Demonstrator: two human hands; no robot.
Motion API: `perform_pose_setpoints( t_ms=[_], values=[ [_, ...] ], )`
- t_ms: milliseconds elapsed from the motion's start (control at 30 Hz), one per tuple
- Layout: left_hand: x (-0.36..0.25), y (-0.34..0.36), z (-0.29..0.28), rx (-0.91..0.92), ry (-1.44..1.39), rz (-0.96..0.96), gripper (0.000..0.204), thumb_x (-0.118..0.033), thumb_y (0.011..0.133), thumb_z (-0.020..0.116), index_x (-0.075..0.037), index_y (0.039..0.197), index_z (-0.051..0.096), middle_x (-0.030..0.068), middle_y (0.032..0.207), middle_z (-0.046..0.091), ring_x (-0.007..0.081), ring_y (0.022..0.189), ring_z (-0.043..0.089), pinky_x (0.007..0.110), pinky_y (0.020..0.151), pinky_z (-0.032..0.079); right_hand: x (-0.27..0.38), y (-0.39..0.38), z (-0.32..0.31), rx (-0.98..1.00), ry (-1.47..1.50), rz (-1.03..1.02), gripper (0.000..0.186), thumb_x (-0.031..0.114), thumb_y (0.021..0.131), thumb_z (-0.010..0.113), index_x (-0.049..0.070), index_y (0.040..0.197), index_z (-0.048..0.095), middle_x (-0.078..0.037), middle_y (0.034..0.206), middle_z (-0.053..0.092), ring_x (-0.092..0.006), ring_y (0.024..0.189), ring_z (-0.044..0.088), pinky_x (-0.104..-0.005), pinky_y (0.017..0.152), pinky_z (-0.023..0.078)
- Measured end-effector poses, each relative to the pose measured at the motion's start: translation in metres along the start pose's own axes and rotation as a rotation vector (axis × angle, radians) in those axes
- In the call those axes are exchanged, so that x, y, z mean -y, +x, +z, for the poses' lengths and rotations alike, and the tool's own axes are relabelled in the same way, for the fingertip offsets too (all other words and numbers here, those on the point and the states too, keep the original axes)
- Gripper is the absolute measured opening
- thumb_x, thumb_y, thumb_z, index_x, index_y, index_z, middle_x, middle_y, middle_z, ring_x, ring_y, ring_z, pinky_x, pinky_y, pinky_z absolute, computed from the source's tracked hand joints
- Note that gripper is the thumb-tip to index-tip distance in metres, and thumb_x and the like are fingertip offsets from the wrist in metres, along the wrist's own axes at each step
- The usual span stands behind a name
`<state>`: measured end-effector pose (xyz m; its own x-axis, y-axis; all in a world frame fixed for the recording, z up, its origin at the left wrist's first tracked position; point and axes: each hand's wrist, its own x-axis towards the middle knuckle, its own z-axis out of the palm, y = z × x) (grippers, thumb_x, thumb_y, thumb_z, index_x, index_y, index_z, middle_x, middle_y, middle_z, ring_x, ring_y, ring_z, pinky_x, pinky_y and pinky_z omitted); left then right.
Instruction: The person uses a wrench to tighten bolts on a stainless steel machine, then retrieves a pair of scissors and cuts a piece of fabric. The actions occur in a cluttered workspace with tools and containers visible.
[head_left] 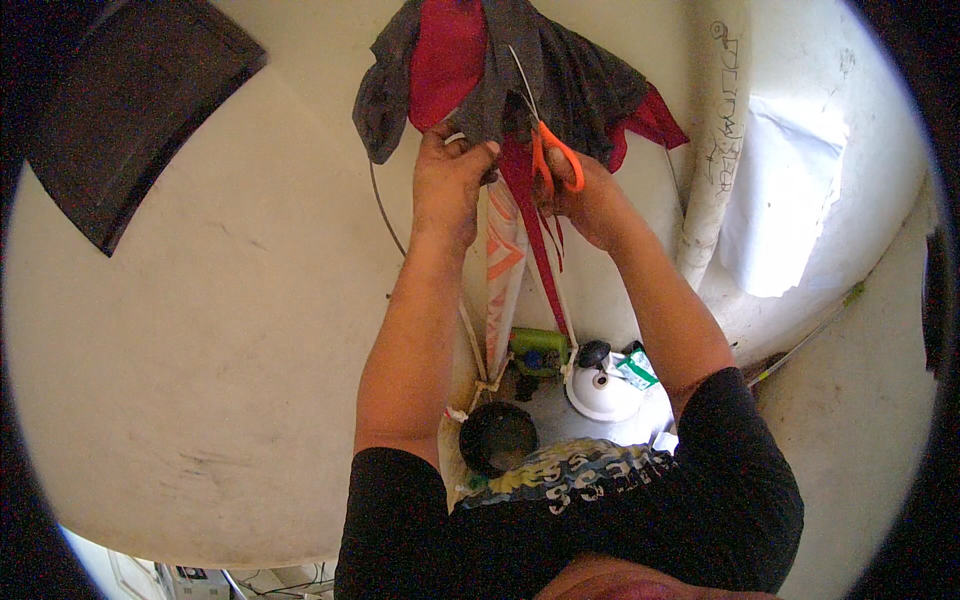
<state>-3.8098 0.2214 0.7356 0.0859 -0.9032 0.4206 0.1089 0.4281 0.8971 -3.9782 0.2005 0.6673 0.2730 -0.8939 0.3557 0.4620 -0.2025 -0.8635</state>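
Dark grey cloth [575, 90] with a red part [447, 60] hangs against the pale wall. My left hand [450, 190] is closed on the lower edge of this cloth, thumb and fingers pinched together. Orange-handled scissors [541, 145] are in my right hand [590, 200], fingers through the handles and blades pointing up beside the cloth. How far the blades are parted is hard to make out. Between my hands a narrow red strip [530, 220] hangs down from the cloth. Beside it hangs a long white plastic piece with orange print [505, 240].
Below my arms, a shiny surface holds a dark round bowl [498, 440], a white dome-shaped thing [603, 398], a green container [538, 342] and a green-and-white packet [637, 370]. A dark panel [140, 110] is at upper left. White sheet [785, 195] hangs beside a pale pipe [712, 190].
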Motion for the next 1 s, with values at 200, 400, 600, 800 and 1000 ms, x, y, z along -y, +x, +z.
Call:
perform_pose_setpoints(
  t_ms=[200, 400, 600, 800, 1000],
  values=[
    [-0.001, -0.002, 0.0, 0.014, 0.0, 0.006, 0.058, 0.003, 0.082, 0.069, 0.006, 0.133, 0.04, 0.014, 0.106, 0.066, 0.018, 0.09, 0.064, 0.03, 0.078, 0.053, 0.009, 0.008, -0.009, 0.061, -0.051, 0.009, 0.046, 0.053, 0.096, 0.06, 0.008, 0.103, 0.058, -0.002, 0.077, 0.056, -0.016, 0.068, 0.053, -0.0304, 0.063, 0.043],
    [-0.004, -0.004, 0.0, 0.008, 0.001, -0.007, 0.06, 0.003, 0.082, 0.07, 0.007, 0.134, 0.039, 0.0145, 0.106, 0.067, 0.0181, 0.09, 0.064, 0.03, 0.078, 0.053, 0.015, 0.003, -0.003, 0.065, -0.053, 0.038, 0.04, 0.047, 0.1, 0.056, 0.007, 0.099, 0.059, -0.002, 0.074, 0.055, -0.0148, 0.067, 0.052, -0.0298, 0.062, 0.043],
    [0.0, -0.005, 0.001, 0.011, 0.016, 0.028, 0.06, 0.002, 0.082, 0.07, 0.007, 0.133, 0.04, 0.0149, 0.105, 0.067, 0.0186, 0.09, 0.065, 0.031, 0.079, 0.053, 0.03, 0.005, -0.003, 0.014, -0.255, 0.046, 0.037, 0.037, 0.093, 0.069, 0.009, 0.117, 0.068, 0.004, 0.073, 0.056, -0.0076, 0.061, 0.049, -0.0241, 0.055, 0.039],
    [-0.006, -0.005, -0.013, -0.043, 0.128, -0.032, 0.057, -0.002, 0.083, 0.071, 0.006, 0.132, 0.042, 0.0134, 0.103, 0.067, 0.0197, 0.09, 0.065, 0.031, 0.082, 0.053, 0.04, -0.003, -0.007, -0.001, -0.316, 0.025, 0.036, 0.039, 0.094, 0.067, 0.009, 0.114, 0.069, 0.003, 0.064, 0.054, -0.0087, 0.052, 0.048, -0.0269, 0.047, 0.037],
    [-0.008, 0.015, -0.014, -0.286, 0.718, 0.395, 0.062, -0.016, 0.08, 0.078, 0.005, 0.129, 0.046, 0.0188, 0.114, 0.063, 0.0313, 0.105, 0.062, 0.041, 0.094, 0.049, 0.059, -0.005, -0.006, 0.055, -0.385, 0.04, 0.039, 0.039, 0.096, 0.065, 0.005, 0.115, 0.066, 0.002, 0.064, 0.052, -0.0094, 0.053, 0.049, -0.0269, 0.047, 0.039]
  ],
)
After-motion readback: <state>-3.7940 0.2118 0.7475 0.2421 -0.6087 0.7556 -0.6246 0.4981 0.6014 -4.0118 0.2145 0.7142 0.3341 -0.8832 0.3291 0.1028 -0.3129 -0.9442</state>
